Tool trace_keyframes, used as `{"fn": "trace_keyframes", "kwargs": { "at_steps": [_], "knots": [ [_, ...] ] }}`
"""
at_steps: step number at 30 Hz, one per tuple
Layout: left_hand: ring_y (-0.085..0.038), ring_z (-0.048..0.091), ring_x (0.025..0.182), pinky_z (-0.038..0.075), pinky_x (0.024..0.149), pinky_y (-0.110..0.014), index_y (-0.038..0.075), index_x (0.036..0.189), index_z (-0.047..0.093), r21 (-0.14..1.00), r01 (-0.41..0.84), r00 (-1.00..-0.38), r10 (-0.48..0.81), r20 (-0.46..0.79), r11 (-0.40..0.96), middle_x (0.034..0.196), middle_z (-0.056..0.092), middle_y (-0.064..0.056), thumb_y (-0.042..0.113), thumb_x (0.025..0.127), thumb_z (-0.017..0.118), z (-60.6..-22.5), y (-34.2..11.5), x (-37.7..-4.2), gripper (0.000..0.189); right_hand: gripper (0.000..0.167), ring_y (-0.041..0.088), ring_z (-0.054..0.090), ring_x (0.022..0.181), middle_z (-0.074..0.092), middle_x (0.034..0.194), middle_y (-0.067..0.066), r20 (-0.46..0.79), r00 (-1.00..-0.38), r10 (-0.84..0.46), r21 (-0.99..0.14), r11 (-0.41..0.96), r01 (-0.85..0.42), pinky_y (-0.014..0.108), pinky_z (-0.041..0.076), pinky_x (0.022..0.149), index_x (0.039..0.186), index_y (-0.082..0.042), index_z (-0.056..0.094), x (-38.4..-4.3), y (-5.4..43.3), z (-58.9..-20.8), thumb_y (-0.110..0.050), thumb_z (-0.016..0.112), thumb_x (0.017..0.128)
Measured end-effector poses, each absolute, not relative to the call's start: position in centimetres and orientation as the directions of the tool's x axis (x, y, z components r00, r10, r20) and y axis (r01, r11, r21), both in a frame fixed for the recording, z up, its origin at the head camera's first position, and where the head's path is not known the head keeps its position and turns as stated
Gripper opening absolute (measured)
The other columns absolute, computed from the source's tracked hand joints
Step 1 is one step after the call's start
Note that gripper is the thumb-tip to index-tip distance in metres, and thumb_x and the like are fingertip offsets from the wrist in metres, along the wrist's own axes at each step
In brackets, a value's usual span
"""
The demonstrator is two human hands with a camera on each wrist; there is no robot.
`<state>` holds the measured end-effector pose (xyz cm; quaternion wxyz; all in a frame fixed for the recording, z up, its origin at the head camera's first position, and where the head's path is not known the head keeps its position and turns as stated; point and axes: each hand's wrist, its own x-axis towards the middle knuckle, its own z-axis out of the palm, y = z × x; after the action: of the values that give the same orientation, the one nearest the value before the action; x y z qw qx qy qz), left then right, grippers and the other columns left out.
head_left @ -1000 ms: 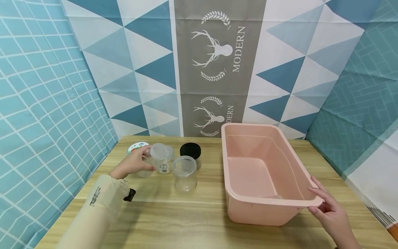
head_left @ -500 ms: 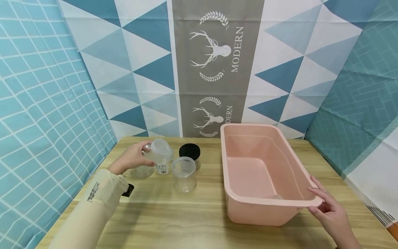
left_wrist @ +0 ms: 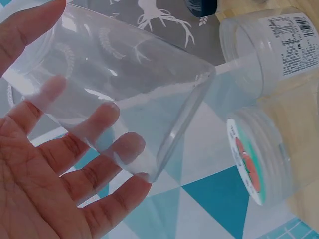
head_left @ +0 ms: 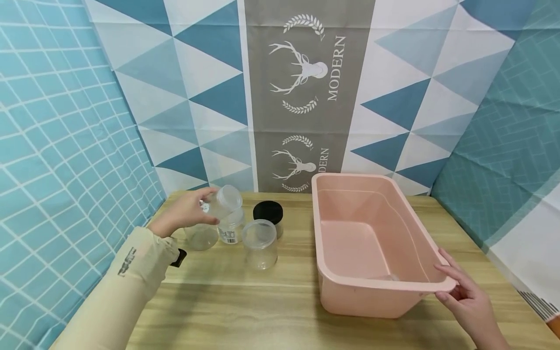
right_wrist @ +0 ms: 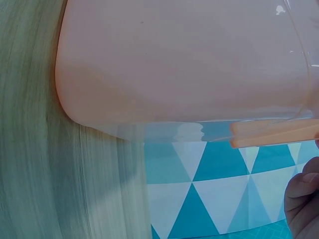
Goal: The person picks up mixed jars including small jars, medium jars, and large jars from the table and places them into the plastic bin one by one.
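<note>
My left hand point(head_left: 183, 214) holds a clear plastic jar point(head_left: 224, 201) with a translucent lid, tilted and raised above the other jars. In the left wrist view its fingers lie along one side of the clear wall, with the thumb near the lid end. Under that hand stands a jar point(head_left: 202, 238), its round printed lid point(left_wrist: 246, 162) showing in the left wrist view. Beside it is a clear jar with a barcode label point(head_left: 229, 236). At the right, my right hand point(head_left: 468, 296) grips the near right corner rim of a pink plastic tub point(head_left: 367, 299).
Another clear jar point(head_left: 260, 250) stands in front of a black-lidded jar point(head_left: 268, 212), left of the tub. The wooden table point(head_left: 253, 311) meets patterned cloth point(head_left: 210, 112) at its back edge. Something small and pale, hard to make out, lies inside the tub's near end.
My left hand has raised the clear jar up and slightly rightward, tipping it more and uncovering the jar below. The right hand and the pink tub have stayed in place.
</note>
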<state>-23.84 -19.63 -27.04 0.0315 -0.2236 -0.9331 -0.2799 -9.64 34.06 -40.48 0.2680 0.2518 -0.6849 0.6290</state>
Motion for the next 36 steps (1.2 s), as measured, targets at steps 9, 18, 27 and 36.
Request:
{"fn": "trace_keyframes", "kwargs": {
  "at_steps": [9,18,27,36],
  "knots": [
    [-0.043,0.056,0.107,0.047,0.082,-0.051,-0.008,0.137,0.044,0.429,0.424,-0.904,0.400,0.151,0.797,0.120,0.057,-0.031,0.013,0.073,0.079,-25.7,-18.9,-23.6,0.075,0.041,0.015,0.024,0.047,0.048,0.143,-0.002,0.701,-0.713,0.013,-0.713,0.038,-0.700,0.027,0.023,0.041,0.120,0.007,0.062,-9.8,33.9,-40.5,0.018,0.064,0.081],
    [-0.042,0.056,0.106,0.048,0.077,-0.048,-0.004,0.139,0.044,0.403,0.413,-0.908,0.401,0.119,0.816,0.121,0.056,-0.030,0.015,0.075,0.079,-24.7,-18.0,-23.7,0.076,0.045,0.015,0.025,0.046,0.048,0.143,-0.007,0.688,-0.726,0.009,-0.708,0.226,-0.669,0.029,0.022,0.040,0.120,0.002,0.064,-9.6,34.3,-40.1,0.019,0.065,0.078],
    [-0.040,0.056,0.109,0.049,0.074,-0.044,0.002,0.137,0.049,0.331,0.433,-0.898,0.435,0.074,0.838,0.126,0.055,-0.028,0.015,0.074,0.079,-23.8,-17.3,-23.9,0.071,0.045,0.012,0.027,0.046,0.046,0.144,-0.009,0.697,-0.715,-0.045,-0.665,0.330,-0.670,0.028,0.024,0.039,0.121,0.003,0.062,-9.4,34.5,-40.0,0.017,0.066,0.078],
    [-0.039,0.056,0.112,0.049,0.082,-0.049,0.003,0.138,0.049,0.252,0.454,-0.888,0.456,0.055,0.855,0.130,0.055,-0.024,0.018,0.075,0.080,-23.0,-16.4,-23.7,0.071,0.046,0.012,0.026,0.045,0.047,0.143,-0.010,0.686,-0.726,-0.032,-0.682,0.318,-0.659,0.028,0.022,0.038,0.122,0.003,0.062,-9.2,34.3,-39.9,0.018,0.065,0.078]
  ]
}}
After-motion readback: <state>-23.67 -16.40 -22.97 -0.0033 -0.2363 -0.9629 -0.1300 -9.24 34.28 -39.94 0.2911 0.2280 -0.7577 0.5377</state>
